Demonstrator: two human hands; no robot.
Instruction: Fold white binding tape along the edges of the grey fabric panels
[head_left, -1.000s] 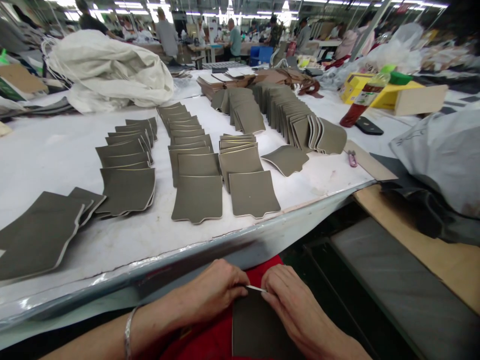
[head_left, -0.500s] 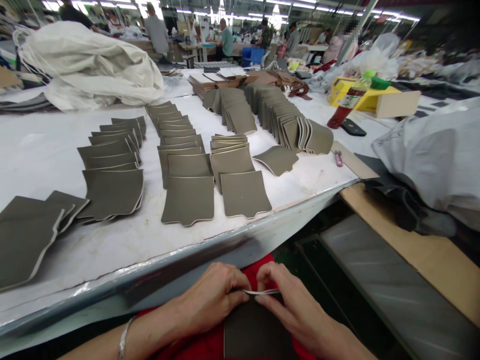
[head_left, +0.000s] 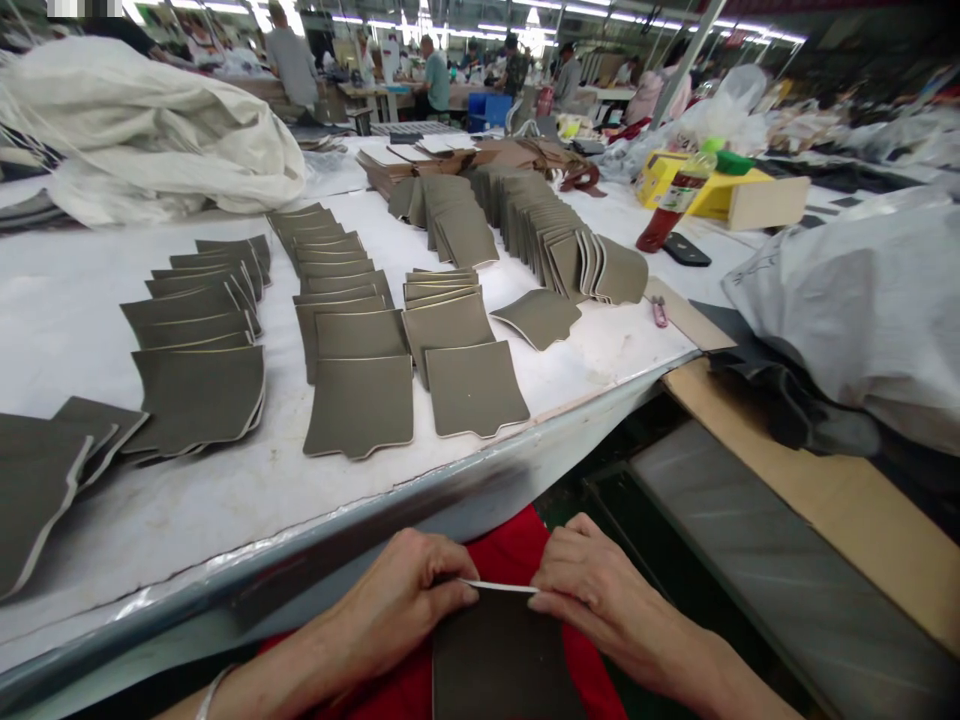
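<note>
The left hand [head_left: 401,590] and right hand [head_left: 592,590] each have a closed grip on the top edge of a dark panel [head_left: 499,660], fingertips pinched at either end of its pale edge, which runs straight between them. The panel lies low in the head view on a red cloth [head_left: 510,555] over the person's lap, just below the near rim of the counter [head_left: 247,500]. On the counter, rows of grey cut pieces [head_left: 360,400] lie overlapped, with a white sack [head_left: 150,130] at the far left and a bottle [head_left: 671,205] at the far right.
</note>
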